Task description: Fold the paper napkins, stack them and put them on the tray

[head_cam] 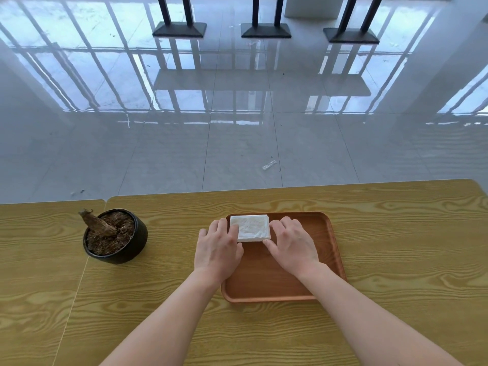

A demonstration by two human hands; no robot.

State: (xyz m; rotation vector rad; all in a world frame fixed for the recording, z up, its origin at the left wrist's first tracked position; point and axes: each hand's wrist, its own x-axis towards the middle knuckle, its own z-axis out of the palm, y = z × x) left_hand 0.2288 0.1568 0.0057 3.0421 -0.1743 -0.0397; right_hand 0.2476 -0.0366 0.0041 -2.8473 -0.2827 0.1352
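Head view: folded napkin stack (pixel 252 227) sits far-left on wooden tray (pixel 266 281), long axis left-right. Left hand (pixel 217 247), right hand (pixel 293 244) flank short ends, both relaxed, touching not gripping; equally near.

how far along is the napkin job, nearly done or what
Done: the folded napkin stack sits on the tray, at its far end. In hand: the left hand and right hand touch its two sides, apparently squaring it. Left: just letting go; no loose napkins show on the table.
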